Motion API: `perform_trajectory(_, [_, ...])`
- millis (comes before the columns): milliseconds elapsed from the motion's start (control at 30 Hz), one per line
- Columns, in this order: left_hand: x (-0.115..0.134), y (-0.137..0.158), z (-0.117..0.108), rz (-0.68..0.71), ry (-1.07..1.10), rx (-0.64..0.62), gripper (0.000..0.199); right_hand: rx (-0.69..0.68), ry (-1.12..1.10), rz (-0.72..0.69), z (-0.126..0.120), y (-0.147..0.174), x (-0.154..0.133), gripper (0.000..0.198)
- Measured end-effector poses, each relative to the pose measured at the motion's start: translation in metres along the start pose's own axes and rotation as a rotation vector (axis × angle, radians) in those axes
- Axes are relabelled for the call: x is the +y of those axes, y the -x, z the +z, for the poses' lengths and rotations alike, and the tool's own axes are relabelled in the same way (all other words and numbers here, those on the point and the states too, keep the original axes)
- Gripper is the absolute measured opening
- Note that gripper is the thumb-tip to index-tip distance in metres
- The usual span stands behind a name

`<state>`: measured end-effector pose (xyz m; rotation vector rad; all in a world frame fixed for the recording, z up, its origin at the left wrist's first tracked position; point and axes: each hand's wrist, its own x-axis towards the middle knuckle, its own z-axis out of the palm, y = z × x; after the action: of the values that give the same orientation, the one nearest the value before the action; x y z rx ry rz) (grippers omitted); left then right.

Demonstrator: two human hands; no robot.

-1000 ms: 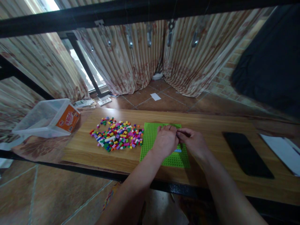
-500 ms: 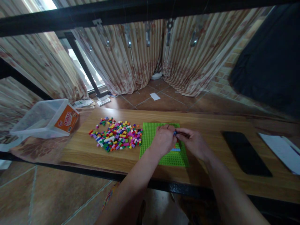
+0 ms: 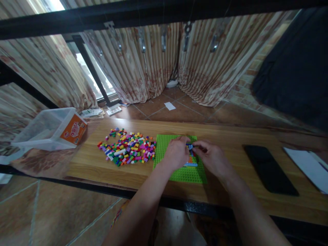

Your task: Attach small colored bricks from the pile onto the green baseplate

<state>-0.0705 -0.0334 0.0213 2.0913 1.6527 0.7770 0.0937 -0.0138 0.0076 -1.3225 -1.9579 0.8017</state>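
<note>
A green studded baseplate [image 3: 161, 143] lies on the wooden table under both hands. On its right part stands a low build of toy bricks [image 3: 191, 164], with light blue and orange pieces showing at its near side. My left hand [image 3: 177, 152] curls over the build's left side, its fingertips mostly hidden. From the right, my right hand [image 3: 210, 156] pinches at a small blue brick [image 3: 190, 147] near the back of the build. The tips of thumb and finger meet right at that brick. Part of the build stays hidden behind my left hand.
Left of the baseplate spreads a pile of loose colourful bricks [image 3: 129, 150]. A clear plastic bin [image 3: 48, 130] with an orange label stands at the far left. To the right lie a black flat tablet-like thing [image 3: 269, 169] and white paper [image 3: 306, 165]. A dark rail [image 3: 159, 15] crosses above.
My left hand has shifted slightly left, and its fingers have drawn back from the right fingertips. More of the blue brick and of the build shows between the hands.
</note>
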Motion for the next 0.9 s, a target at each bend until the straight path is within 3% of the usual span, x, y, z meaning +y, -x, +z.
perform_trajectory(133, [-0.004, 0.0, -0.004, -0.026, 0.064, 0.038, 0.04, -0.031, -0.026, -0.037, 0.001, 0.001, 0.001, 0.026])
perform_trajectory(333, [-0.007, 0.001, -0.007, -0.026, 0.07, 0.053, 0.035, -0.002, 0.051, -0.089, 0.006, -0.002, 0.002, 0.024])
perform_trajectory(700, [-0.006, 0.002, -0.01, -0.064, 0.013, -0.011, 0.037, 0.02, -0.154, 0.066, 0.004, -0.003, 0.013, 0.021])
perform_trajectory(900, [-0.008, 0.003, -0.009, -0.068, -0.027, -0.048, 0.036, 0.054, -0.112, 0.026, 0.006, -0.004, 0.02, 0.024])
